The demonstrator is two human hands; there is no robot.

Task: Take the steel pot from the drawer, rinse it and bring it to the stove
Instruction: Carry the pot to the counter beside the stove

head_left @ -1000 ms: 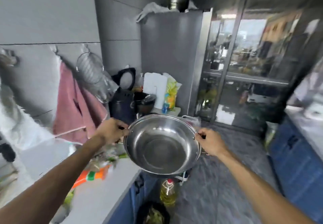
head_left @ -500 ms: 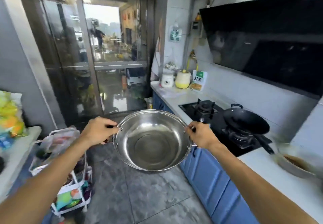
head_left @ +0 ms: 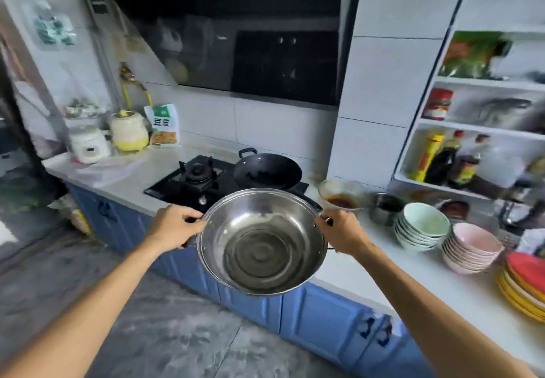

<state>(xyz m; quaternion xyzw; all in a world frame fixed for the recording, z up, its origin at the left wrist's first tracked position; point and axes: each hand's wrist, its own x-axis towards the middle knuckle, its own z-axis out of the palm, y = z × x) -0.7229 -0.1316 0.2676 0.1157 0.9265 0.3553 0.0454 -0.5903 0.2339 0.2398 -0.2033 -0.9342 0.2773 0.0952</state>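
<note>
I hold the shiny steel pot (head_left: pixel 262 248) in the air in front of me, tilted so its empty inside faces me. My left hand (head_left: pixel 174 225) grips its left handle and my right hand (head_left: pixel 342 234) grips its right handle. The black gas stove (head_left: pixel 194 183) lies just beyond the pot on the white counter (head_left: pixel 124 177). Its left burner is bare. A black wok (head_left: pixel 267 172) sits on the right burner, partly hidden behind the pot's rim.
Right of the stove stand a sauce bowl (head_left: pixel 342 197), a small steel cup (head_left: pixel 385 209), stacked green bowls (head_left: pixel 421 227), pink bowls (head_left: pixel 472 248) and coloured plates (head_left: pixel 525 283). A rice cooker (head_left: pixel 88 144) and a yellow pot (head_left: pixel 129 133) stand at the counter's left end. Blue cabinets (head_left: pixel 318 310) run below; grey floor lies to the left.
My view has swung right from the glass door to face the stove counter. The pot stays gripped in both hands and is now closer to the stove, tilted more toward me.
</note>
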